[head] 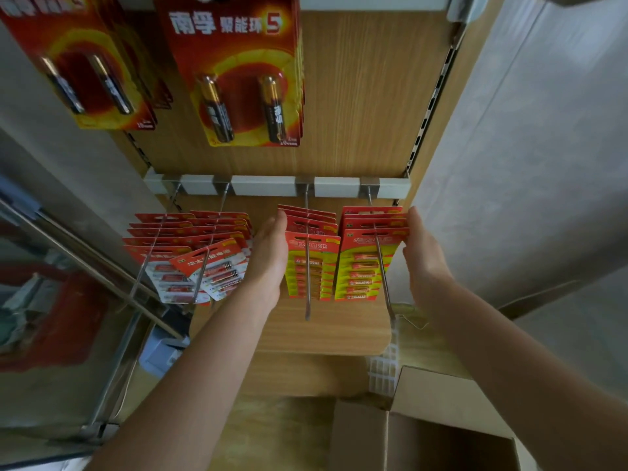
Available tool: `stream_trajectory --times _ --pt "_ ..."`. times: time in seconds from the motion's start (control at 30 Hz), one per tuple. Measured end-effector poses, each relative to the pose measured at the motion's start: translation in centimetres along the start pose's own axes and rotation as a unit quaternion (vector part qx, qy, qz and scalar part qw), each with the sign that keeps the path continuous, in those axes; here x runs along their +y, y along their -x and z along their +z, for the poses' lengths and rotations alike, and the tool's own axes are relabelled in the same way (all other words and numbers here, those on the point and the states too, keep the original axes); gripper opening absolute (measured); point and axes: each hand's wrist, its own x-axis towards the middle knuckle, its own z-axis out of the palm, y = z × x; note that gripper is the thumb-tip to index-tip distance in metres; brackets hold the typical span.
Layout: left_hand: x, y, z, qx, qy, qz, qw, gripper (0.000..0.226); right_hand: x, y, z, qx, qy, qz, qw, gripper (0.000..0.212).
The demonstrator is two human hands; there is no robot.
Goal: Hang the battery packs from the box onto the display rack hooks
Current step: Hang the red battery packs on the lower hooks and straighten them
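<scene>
Where the wood-grain back panel [356, 96] meets the grey rail [268, 185], four metal hooks project toward the camera. Counted from the left: hook one [149, 253] and hook two [207, 256] carry red-and-white battery packs [207, 266]; hook three [307, 277] and hook four [382, 266] carry red-and-yellow battery packs [356, 266]. Several cards overlap on each hook; an exact count per hook cannot be read.

Both hands are flat and released, grasping nothing. The left hand [268, 256] stands edge-on in the gap between hook two and hook three, its palm against the left edge of the stack on hook three. The right hand [424, 263] stands at the right edge of the stack on hook four, fingertips [413, 215] at the rearmost cards. Together they bracket the two right stacks.

The front lengths of hooks three and four are bare beyond the front cards. Right of hook four, the slotted upright [431, 110] bounds the rack, with a plain grey wall [526, 164] beyond it.

Above the rail, two groups of large red two-cell packs [234, 79] hang.

Below, at bottom right, an open cardboard box [424, 433] sits on the floor, flaps up; its interior is dark and its contents cannot be read.
</scene>
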Motion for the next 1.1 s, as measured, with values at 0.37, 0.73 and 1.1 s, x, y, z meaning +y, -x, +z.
stream_trajectory --times 0.37,0.73,1.1 --pt "2.1 8.0 -6.7 0.098 0.035 0.278 0.955 0.020 -5.4 6.2 0.2 -0.017 0.079 -0.149 0.985 0.042" --pt "13.4 6.5 -6.9 0.020 0.155 0.224 0.962 0.049 -13.7 8.2 6.4 -0.070 -0.038 -0.183 0.980 0.053" --pt "14.5 6.7 -6.6 -0.008 0.169 0.211 0.963 0.049 -15.1 9.8 7.8 -0.068 0.006 -0.196 0.978 0.059"
